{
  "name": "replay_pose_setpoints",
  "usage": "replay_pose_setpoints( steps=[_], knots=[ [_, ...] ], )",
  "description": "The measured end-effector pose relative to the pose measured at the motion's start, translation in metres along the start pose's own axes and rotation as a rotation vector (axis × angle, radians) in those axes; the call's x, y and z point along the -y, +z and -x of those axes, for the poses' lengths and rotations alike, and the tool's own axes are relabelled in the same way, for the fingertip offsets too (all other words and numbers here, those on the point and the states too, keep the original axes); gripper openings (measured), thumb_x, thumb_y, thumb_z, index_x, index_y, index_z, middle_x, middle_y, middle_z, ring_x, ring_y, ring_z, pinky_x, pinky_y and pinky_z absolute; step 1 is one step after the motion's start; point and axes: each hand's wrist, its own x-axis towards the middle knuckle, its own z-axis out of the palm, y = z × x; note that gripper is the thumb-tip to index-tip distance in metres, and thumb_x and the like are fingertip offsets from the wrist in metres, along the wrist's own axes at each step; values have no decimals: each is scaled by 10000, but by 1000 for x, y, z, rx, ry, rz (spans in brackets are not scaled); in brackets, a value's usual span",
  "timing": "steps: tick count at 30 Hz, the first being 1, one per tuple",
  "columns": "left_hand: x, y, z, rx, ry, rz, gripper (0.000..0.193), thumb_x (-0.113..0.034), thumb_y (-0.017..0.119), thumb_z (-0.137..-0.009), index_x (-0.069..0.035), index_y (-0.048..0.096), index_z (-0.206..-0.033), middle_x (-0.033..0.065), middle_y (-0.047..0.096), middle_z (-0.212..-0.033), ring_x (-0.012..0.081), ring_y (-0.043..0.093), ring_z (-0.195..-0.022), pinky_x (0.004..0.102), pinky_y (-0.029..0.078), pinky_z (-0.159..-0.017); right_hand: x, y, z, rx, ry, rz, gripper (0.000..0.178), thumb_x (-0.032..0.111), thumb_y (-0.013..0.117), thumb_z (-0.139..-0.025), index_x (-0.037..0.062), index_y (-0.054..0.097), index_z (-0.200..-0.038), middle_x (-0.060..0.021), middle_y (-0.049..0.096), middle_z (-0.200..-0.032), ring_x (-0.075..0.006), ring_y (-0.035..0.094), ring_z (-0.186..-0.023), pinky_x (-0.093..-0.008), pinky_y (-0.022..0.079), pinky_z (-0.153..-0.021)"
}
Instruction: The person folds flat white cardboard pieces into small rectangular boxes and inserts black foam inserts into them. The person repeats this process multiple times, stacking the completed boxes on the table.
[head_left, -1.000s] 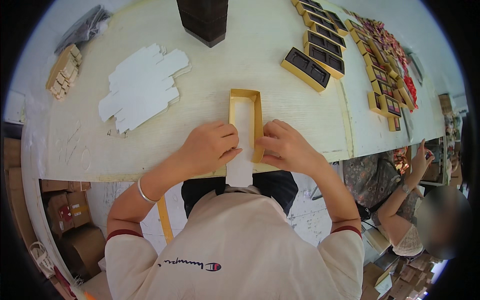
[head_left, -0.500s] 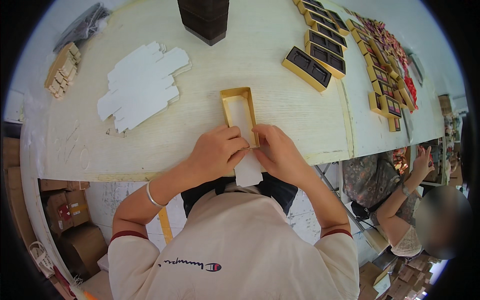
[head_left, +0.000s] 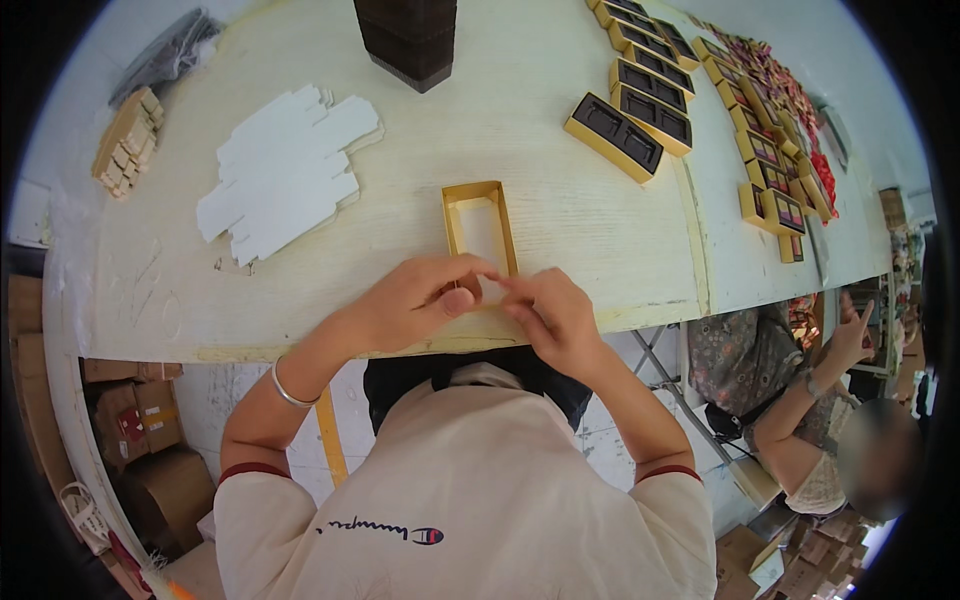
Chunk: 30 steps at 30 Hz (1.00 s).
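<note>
A narrow gold-walled paper box with a whitish bottom lies at the table's near edge, its open top up. My left hand is bent over its near left corner, forefinger reaching toward the right hand and thumb tucked below. At the near right corner, my right hand has its fingers curled in, with thumb and forefinger at the end wall. Both hands are closed about this near end and hide most of it. To the left lies a flat stack of white card blanks with cut tabs.
A tall stack of dark brown trays stands at the back. Gold boxes with black inserts line the right, with filled gold boxes beyond. Folded cream card pieces sit far left. Another person's hand is at the right.
The white flap that hung from the box's near end toward me is out of sight now. My hands have come together over that end, the left fingertips moving right.
</note>
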Motion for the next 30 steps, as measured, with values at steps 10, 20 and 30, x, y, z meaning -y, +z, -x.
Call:
replay_pose_setpoints(
  steps=[10,20,30],
  knots=[
    [2,17,6,-245,14,-117,269,-51,618,-886,-40,498,-1126,122,476,-1242,165,580,-773,274,475,-622,8,14,-8,-19,-37,312,271,40,662,-759,28,586,-1019,-102,547,-986,-216,525,-702,-315,416,-595],
    [6,26,4,-200,96,-629,127,-37,684,-750,-15,613,-853,87,589,-834,289,585,-721,367,479,-596,11,5,-26,399,29,485,151,98,631,-722,28,579,-845,-91,542,-861,-240,535,-783,-352,411,-668],
    [-8,-35,-12,166,79,-609,154,-157,719,-750,-35,626,-755,55,587,-820,261,545,-907,359,440,-815,-28,-37,-66,367,-165,626,118,109,621,-750,74,641,-861,-56,547,-881,-217,547,-872,-342,432,-723]
  ],
)
